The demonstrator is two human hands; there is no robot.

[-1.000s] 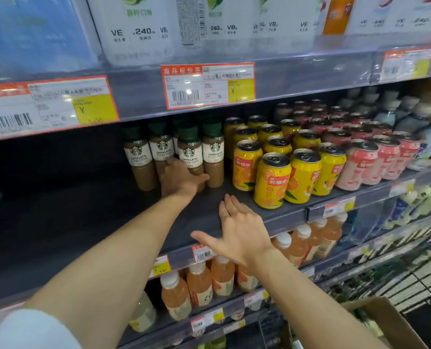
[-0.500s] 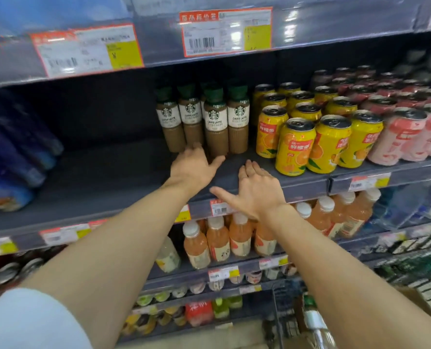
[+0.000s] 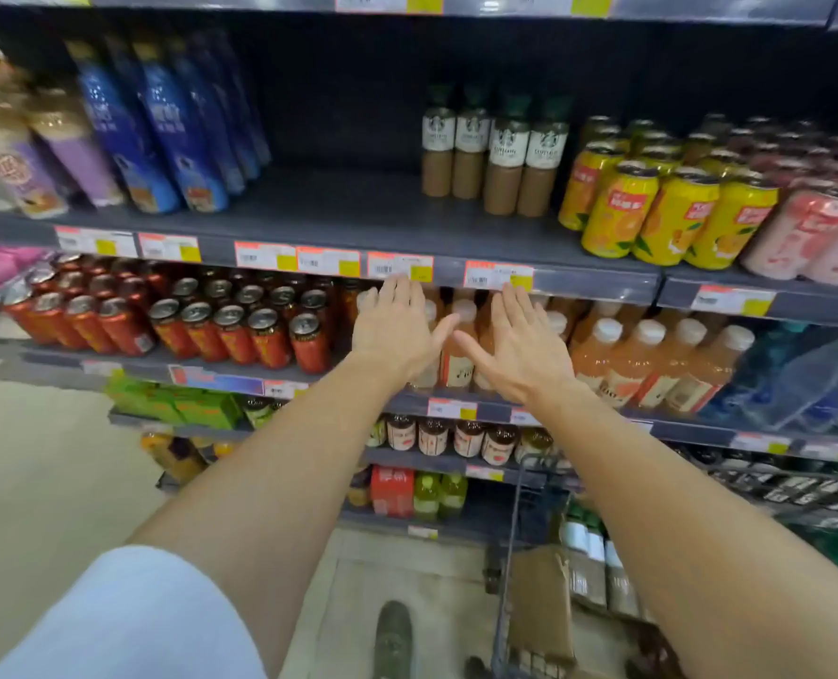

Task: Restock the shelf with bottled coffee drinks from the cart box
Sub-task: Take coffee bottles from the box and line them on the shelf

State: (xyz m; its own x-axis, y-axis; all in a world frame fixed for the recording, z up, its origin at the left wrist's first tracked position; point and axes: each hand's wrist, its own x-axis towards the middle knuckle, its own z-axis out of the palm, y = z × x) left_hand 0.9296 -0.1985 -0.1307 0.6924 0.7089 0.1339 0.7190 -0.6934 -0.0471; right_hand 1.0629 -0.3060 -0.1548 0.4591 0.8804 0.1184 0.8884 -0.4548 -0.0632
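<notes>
Several bottled coffee drinks (image 3: pixel 492 154) with green caps and white labels stand in a small group on the dark shelf (image 3: pixel 348 218), beside yellow cans. My left hand (image 3: pixel 395 330) and my right hand (image 3: pixel 519 350) hang side by side below the shelf's front edge, fingers spread, palms down, holding nothing. Both are in front of the lower row of orange bottles. At the bottom right a cardboard box (image 3: pixel 539 605) sits in the cart (image 3: pixel 510 556), with more green-capped coffee bottles (image 3: pixel 588 546) standing in it.
Yellow cans (image 3: pixel 652 208) and pink cans (image 3: pixel 813 237) fill the shelf right of the coffee. Blue bottles (image 3: pixel 162 129) stand at the left, with bare shelf between them and the coffee. Orange bottles (image 3: pixel 652 365) and red cans (image 3: pixel 221 325) sit one level down.
Both hands have drawn back from the shelf surface to below its front edge. The view has pulled away and tilted down, bringing the cart and box into sight.
</notes>
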